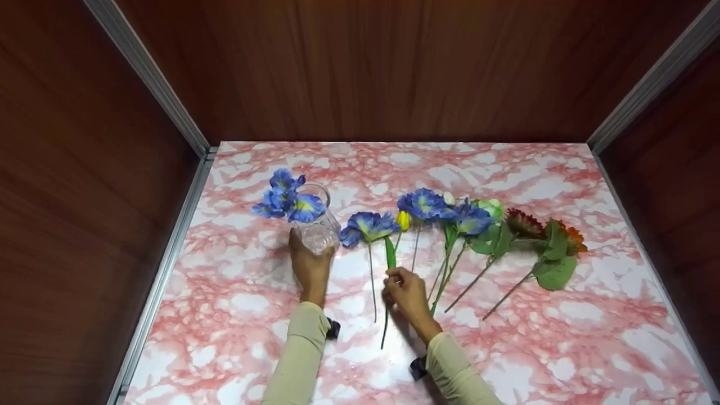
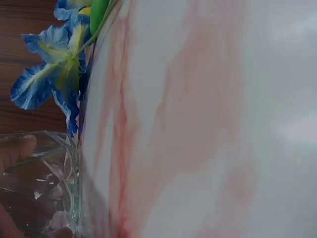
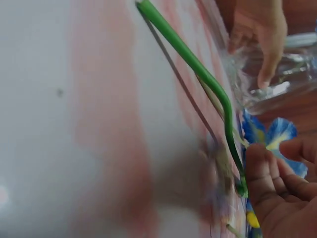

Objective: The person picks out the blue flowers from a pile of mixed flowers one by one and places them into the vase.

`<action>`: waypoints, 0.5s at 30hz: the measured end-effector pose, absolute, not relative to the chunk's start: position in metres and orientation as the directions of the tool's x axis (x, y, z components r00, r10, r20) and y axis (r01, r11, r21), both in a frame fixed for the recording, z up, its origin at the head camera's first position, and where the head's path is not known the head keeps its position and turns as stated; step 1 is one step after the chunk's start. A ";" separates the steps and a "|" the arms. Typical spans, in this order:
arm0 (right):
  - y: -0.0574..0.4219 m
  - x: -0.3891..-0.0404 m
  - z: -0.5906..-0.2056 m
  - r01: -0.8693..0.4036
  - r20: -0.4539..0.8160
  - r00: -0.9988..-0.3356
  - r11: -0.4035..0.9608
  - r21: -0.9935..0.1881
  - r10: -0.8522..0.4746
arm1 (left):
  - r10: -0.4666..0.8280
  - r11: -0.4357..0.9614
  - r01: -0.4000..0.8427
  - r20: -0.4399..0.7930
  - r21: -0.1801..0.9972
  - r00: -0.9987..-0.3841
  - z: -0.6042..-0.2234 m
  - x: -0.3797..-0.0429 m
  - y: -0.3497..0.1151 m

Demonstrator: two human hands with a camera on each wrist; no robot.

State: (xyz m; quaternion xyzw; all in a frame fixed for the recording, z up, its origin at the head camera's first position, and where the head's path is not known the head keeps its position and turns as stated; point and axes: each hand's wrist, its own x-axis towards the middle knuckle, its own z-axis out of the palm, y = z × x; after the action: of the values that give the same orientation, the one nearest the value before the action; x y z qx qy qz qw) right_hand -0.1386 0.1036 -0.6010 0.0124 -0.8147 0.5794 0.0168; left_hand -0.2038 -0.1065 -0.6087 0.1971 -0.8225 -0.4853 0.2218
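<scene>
My left hand (image 1: 311, 264) grips a clear glass vase (image 1: 318, 239) around its lower body. Blue irises (image 1: 284, 197) stand in it, leaning left over the rim. In the right wrist view, the left fingers and thumb wrap the vase (image 3: 277, 74). My right hand (image 1: 406, 289) pinches the green stem of a yellow tulip (image 1: 403, 220) just below its leaf (image 1: 390, 253). Its green stem (image 3: 188, 54) slants up off the table towards the right hand (image 3: 287, 193) in the right wrist view. A loose blue iris (image 1: 368, 226) lies between the vase and the tulip.
Right of the tulip lie more blue irises (image 1: 423, 203), a pale green flower (image 1: 488, 208), a dark red flower (image 1: 524, 223) and an orange flower (image 1: 575, 239). Brown wood panels (image 1: 394, 73) wall the pink marbled table (image 1: 585, 349) at the back and sides.
</scene>
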 end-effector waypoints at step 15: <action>0.088 -0.132 -0.605 -0.143 0.076 -0.988 0.627 -0.766 -0.133 | -0.552 0.459 -0.233 0.069 0.858 -0.831 -0.601 -0.166 -0.078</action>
State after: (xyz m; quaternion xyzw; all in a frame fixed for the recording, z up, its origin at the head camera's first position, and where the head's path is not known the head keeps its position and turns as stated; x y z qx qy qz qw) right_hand -0.1324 0.0877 -0.6053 0.0764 -0.9018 0.4252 0.0060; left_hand -0.1661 -0.0781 -0.6011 0.2345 -0.8366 -0.4644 0.1715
